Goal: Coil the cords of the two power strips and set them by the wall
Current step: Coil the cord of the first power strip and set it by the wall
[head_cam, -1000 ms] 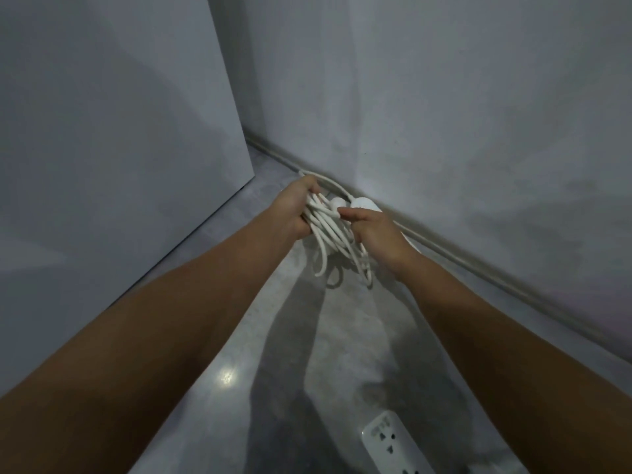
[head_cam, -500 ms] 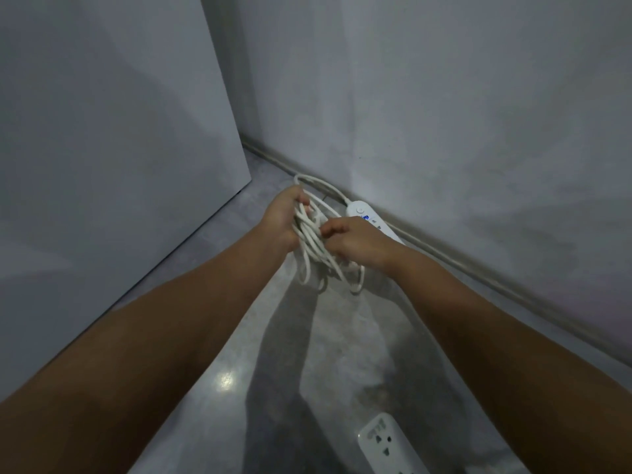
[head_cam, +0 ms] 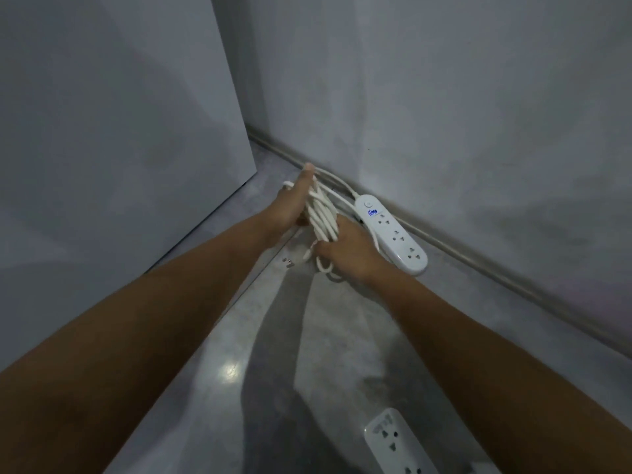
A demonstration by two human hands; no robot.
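Observation:
A white power strip (head_cam: 393, 232) with a lit blue display lies on the grey floor along the right wall's baseboard. Its white cord (head_cam: 319, 213) is gathered into a bundle of several loops just left of the strip. My left hand (head_cam: 294, 203) holds the top of the bundle, fingers stretched toward the wall. My right hand (head_cam: 345, 249) grips the bundle's lower end, where a loop hangs down. A second white power strip (head_cam: 396, 443) lies on the floor at the bottom edge, partly cut off; its cord is out of view.
A large pale panel (head_cam: 119, 131) stands on the left and meets the wall (head_cam: 444, 97) in a narrow corner. A baseboard (head_cam: 513, 278) runs along the right wall. The glossy grey floor (head_cam: 239, 354) lies between my forearms.
The bundle is pulled out longer between my hands; my left hand rose toward the wall and my right hand dropped lower. The whole first power strip is now uncovered.

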